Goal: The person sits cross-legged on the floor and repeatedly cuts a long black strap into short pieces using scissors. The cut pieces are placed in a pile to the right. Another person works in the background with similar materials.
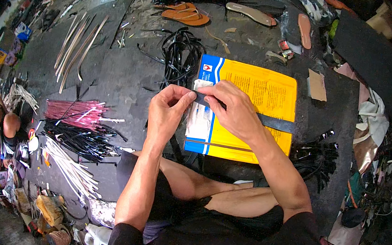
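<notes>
Over the yellow package (263, 91), left grip (164, 111) and right grip (233, 108) pinch a dark strip (276, 123), seemingly mid-work, black coils (178, 59) left of it untouched.

A long, flat, dark strip (276, 123) lies across a yellow-and-blue sheet (247, 141), one end toward three o'clock.
</notes>
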A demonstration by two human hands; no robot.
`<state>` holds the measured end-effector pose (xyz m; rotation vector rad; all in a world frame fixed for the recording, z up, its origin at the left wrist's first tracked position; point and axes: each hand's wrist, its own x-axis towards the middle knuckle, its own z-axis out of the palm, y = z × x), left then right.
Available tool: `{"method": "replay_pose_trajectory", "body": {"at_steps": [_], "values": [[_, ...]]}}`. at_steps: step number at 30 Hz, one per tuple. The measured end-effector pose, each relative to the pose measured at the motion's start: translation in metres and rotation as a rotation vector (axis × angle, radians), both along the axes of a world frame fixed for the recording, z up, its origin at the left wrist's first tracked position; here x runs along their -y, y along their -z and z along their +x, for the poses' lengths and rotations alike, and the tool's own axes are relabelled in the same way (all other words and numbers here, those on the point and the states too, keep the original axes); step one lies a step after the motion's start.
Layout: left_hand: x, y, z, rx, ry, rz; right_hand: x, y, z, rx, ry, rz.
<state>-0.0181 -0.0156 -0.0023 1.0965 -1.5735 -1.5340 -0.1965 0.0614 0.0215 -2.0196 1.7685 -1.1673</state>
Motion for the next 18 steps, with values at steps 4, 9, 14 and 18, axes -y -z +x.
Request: {"method": "replay_pose_trajectory", "body": {"at_steps": [4,9,14,18], "values": [[0.0,0.002,0.0,-0.055,0.014,0.067,-0.002,0.004,-0.001,-0.053,-0.038,-0.001],[0.003,0.006,-0.006,-0.109,0.019,0.156,-0.001,0.006,0.004,-0.302,-0.063,-0.083],[-0.001,0.012,-0.014,-0.181,-0.091,0.263,-0.002,0.007,0.013,-0.154,0.031,-0.058],[-0.007,0.014,0.001,-0.461,-0.06,0.552,-0.002,0.008,0.015,-0.157,0.058,-0.059]]}}
